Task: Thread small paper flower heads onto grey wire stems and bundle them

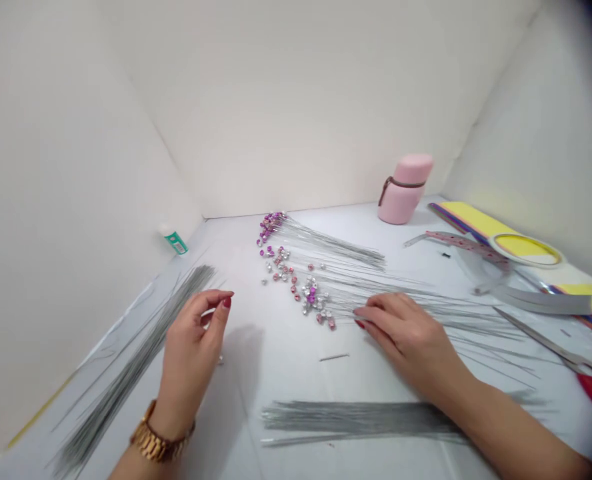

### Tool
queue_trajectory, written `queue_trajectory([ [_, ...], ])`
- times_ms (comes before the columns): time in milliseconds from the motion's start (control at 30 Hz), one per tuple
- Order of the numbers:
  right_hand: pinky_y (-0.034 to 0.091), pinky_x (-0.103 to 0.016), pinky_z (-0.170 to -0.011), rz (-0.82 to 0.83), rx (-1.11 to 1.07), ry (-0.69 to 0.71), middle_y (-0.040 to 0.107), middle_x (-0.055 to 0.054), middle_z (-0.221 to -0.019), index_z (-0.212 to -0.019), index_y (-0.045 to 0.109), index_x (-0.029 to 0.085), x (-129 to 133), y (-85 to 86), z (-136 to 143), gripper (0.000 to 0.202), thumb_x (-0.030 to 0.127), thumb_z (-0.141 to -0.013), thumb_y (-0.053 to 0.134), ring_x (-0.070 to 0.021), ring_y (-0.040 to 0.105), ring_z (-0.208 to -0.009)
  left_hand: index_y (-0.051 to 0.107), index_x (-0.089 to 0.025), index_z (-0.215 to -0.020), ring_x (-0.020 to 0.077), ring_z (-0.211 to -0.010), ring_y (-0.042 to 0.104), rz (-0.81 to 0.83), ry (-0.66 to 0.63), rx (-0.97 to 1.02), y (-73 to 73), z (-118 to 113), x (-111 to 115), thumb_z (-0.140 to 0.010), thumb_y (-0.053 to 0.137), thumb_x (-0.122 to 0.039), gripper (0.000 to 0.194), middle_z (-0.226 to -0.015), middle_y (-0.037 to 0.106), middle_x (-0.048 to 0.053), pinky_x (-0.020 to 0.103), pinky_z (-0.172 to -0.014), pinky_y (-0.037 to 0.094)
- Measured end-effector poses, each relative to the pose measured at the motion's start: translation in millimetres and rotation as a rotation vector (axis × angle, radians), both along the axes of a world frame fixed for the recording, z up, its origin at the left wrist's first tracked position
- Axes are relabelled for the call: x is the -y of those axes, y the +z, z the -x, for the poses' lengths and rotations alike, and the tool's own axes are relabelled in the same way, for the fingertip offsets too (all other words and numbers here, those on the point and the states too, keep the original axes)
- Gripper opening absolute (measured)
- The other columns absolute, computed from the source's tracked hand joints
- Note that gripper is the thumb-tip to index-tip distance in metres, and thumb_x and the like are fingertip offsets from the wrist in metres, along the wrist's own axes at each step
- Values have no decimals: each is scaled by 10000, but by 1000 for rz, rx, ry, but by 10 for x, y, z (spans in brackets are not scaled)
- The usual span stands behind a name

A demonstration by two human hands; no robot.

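Note:
My left hand (193, 343) is raised above the left of the table, thumb and forefinger pinched together. Whatever may be between its fingertips is too small to make out. A small bead (221, 361) lies close by its wrist side. Over on the right, my right hand (409, 337) is closed around the thin wire stems of a beaded cluster, its fingertips near the bead ends. Silver and purple beads (312, 295) tip these stems, with pink ones around them. More beaded wires (366, 277) lie fanned out behind and under that hand.
Bare wire bundles lie at left (141, 353) and front (346, 417). Behind is a finished-looking purple beaded bundle (336, 243). A pink flask (403, 190), tape roll (526, 250), red-handled scissors (571, 360), yellow sheets (469, 220) and a green-labelled tube (176, 241) stand or lie around.

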State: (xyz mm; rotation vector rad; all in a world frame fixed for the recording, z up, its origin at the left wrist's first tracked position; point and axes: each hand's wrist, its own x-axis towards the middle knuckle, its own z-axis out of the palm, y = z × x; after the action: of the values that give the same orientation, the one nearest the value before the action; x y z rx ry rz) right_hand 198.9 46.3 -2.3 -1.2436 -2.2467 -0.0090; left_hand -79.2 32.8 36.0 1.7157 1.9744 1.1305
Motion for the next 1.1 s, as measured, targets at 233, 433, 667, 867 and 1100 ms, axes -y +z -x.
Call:
queue_trajectory([
  [233,419,-320,-658,274,80,224,533,-61,-837,-846,546,175,114,-175,227,90,200,-843,459,-196,502,-770,606,-212,-660,184,-571,555,577,-33,-488,77,387,-42,-741,455,-393,249,-611,635,18,262,-507,312],
  [433,404,-308,-586,189,123,231,515,-46,-723,-702,486,176,107,-261,286,221,182,-879,355,-182,491,-664,624,-202,-623,191,-640,560,614,-129,-469,11,385,-33,-691,499,-266,156,-668,650,33,268,-545,322],
  [667,371,-250,-530,538,-141,107,513,10,-636,-753,418,205,215,-139,312,167,208,-885,314,-133,478,-554,612,-189,-876,166,-717,589,416,-122,314,44,51,-17,-742,544,-351,220,-744,652,21,262,-658,424],
  [867,411,-207,-499,1031,-646,145,506,38,-636,-974,432,192,243,-113,366,151,258,-866,349,-96,492,-510,637,-129,-852,80,-681,599,642,-276,1203,-168,-335,97,-722,637,-170,136,-813,653,39,188,-712,475],
  [1100,401,-189,-481,1062,-680,110,559,12,-602,-754,490,174,209,-81,366,159,287,-843,421,-96,521,-508,648,-108,-846,94,-689,624,697,-186,1378,-257,-423,144,-699,651,-76,151,-816,668,62,193,-707,506],
])
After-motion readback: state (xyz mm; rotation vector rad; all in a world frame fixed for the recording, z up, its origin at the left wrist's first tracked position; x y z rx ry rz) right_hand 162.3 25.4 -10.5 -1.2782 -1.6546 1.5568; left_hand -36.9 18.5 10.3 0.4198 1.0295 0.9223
